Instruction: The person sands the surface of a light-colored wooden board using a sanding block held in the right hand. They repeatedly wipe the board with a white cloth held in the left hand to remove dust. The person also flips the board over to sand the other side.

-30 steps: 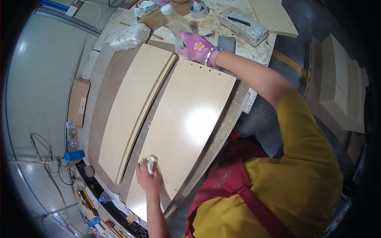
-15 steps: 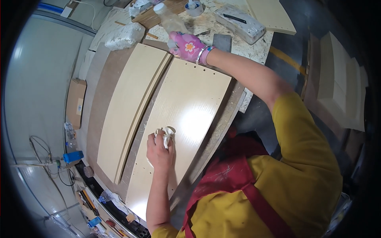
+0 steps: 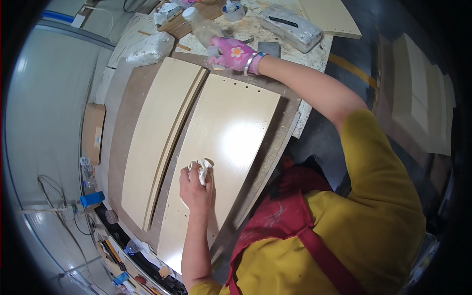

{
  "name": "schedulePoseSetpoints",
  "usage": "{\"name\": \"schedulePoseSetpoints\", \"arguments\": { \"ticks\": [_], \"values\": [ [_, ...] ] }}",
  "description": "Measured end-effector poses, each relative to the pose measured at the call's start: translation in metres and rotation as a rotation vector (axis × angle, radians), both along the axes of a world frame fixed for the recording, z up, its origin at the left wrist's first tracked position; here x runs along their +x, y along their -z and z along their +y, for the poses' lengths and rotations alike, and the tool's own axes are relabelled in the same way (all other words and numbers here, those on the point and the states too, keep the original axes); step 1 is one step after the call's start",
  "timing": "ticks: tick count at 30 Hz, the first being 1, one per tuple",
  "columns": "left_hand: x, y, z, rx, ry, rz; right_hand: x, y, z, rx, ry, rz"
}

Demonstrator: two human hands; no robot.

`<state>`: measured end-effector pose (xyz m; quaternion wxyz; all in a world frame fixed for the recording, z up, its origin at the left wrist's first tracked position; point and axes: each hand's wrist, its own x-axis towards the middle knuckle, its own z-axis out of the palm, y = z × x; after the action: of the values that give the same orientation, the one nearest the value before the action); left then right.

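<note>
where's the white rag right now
In the head view the white rag is bunched in the left hand, pressed on the near-right pale wood panel, lower centre of the workbench.

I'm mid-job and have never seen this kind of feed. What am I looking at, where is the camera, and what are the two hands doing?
This is one fisheye camera worn on a person's head, looking down, so straight edges bend near the rim. No machine is here, only a person's two hands. The left hand is bare and presses a crumpled white rag on a pale wood panel. A second panel lies beside it, both on a brown board. The right hand, in a pink glove, reaches to the panel's far end, gripping something small and white. Beyond it stand a plastic bottle, a tape roll and a wrapped block.
</note>
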<state>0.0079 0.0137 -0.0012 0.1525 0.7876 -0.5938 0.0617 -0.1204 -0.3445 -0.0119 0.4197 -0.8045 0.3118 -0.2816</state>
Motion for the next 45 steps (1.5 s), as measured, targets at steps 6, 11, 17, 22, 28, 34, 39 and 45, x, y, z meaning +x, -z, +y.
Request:
{"name": "schedulePoseSetpoints", "arguments": {
  "ticks": [6,11,17,22,28,34,39,45],
  "values": [
    [-0.002,-0.001,0.003,0.007,-0.024,0.011,0.001,-0.02,0.022,0.115,-0.049,0.032],
    [0.002,0.002,0.003,0.033,-0.013,-0.001,0.0,0.004,0.004,-0.053,-0.103,0.028],
    [0.002,0.002,0.005,0.024,-0.012,0.001,-0.067,-0.003,0.021,-0.113,-0.229,0.067],
    [0.004,0.001,0.004,0.053,0.0,0.024,-0.152,-0.051,0.043,0.018,-0.435,0.337],
    [0.022,-0.023,-0.058,0.043,0.025,0.455,-0.189,-0.07,0.084,0.287,-0.24,0.043],
    [-0.026,0.004,-0.216,-0.044,0.499,0.121,-0.097,-0.037,0.156,0.405,-0.664,-0.323],
    [-0.011,0.014,-0.253,-0.008,0.368,0.16,-0.067,-0.001,0.168,0.716,-0.486,-0.409],
    [0.057,0.009,-0.259,-0.002,0.008,0.298,-0.057,0.005,0.164,0.651,-0.412,-0.403]
  ]
}}
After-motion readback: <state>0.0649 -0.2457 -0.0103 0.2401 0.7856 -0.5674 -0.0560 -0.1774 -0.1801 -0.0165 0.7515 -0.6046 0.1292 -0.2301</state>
